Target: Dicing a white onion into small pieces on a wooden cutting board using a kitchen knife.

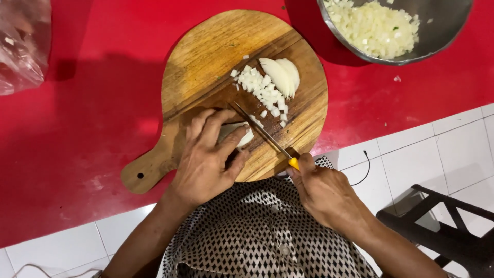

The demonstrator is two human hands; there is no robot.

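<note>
— What do we hold?
— Our left hand (206, 157) presses the white onion piece (237, 135) onto the round wooden cutting board (206, 56); our right hand (321, 190) grips the yellow-handled knife (265, 135) beside it.
— Around us?
— Diced onion (262, 92) and an onion half (281, 74) lie ahead, a steel bowl (442, 25) top right, a clear plastic bag (20, 46) far left.

- A pale white onion piece (237, 135) lies flat near the centre of the frame, mostly hidden under curled fingers.
- A thin-bladed knife (260, 131) with a yellow handle slants from lower right to upper left, its blade resting against the onion piece's right side.
</note>
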